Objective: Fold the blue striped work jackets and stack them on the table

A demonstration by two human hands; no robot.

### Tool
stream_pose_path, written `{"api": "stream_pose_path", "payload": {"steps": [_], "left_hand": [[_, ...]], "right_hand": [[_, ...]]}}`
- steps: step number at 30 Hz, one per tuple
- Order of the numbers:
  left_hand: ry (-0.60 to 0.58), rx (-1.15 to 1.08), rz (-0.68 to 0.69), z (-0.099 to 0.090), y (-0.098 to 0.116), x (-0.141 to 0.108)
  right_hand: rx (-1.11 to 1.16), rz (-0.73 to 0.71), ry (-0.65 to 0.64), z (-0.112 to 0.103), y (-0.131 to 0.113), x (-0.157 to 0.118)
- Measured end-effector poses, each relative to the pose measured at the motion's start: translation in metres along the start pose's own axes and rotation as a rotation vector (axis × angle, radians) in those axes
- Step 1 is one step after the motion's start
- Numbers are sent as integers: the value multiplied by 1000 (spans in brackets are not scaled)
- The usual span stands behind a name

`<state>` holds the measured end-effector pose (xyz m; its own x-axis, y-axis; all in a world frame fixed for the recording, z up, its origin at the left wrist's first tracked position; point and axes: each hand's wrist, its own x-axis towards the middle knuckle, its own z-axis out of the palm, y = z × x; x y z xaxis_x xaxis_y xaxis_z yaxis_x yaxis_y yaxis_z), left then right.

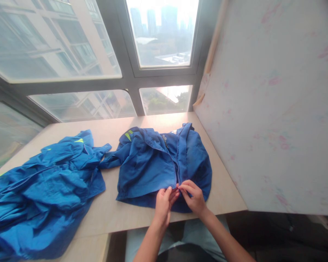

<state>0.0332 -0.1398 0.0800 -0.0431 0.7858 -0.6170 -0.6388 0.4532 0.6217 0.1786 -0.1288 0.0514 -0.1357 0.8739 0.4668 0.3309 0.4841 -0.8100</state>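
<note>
A blue work jacket (150,169) with yellow-green stripes on its shoulder lies spread on the tabletop, its front parted along a zipper. At the bottom of that opening, my left hand (164,203) pinches the hem corner of the left front panel. Right beside it, my right hand (194,196) grips the lower edge of the other front panel between thumb and fingers. The fingertips of both hands nearly meet; the zipper end between them is too small to make out.
A second blue garment (51,182) with yellow-green stripes lies crumpled on the left, touching the jacket's sleeve. The pale wooden tabletop (120,214) ends just before my body. Windows (164,36) stand behind, and a flower-patterned wall (276,127) bounds the right.
</note>
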Motion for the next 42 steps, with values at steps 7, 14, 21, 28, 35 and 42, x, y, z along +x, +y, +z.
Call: {"api": "stream_pose_path", "payload": {"steps": [7,14,21,28,35,42], "left_hand": [[0,-38,-34,0,1,-3],[-17,-51,-58,-4,1,4],[1,97,-21,-5,-5,14],[53,80,24,-1,-9,13],[105,107,24,0,-9,15],[85,136,110,7,-9,10]], "right_hand": [[12,-37,-57,-4,3,0],[-48,-41,13,0,1,-2],[-136,-105,-17,-3,0,2],[-145,-108,-23,-2,1,6],[-117,-100,-42,0,0,5],[-126,-95,-1,2,-4,5]]}}
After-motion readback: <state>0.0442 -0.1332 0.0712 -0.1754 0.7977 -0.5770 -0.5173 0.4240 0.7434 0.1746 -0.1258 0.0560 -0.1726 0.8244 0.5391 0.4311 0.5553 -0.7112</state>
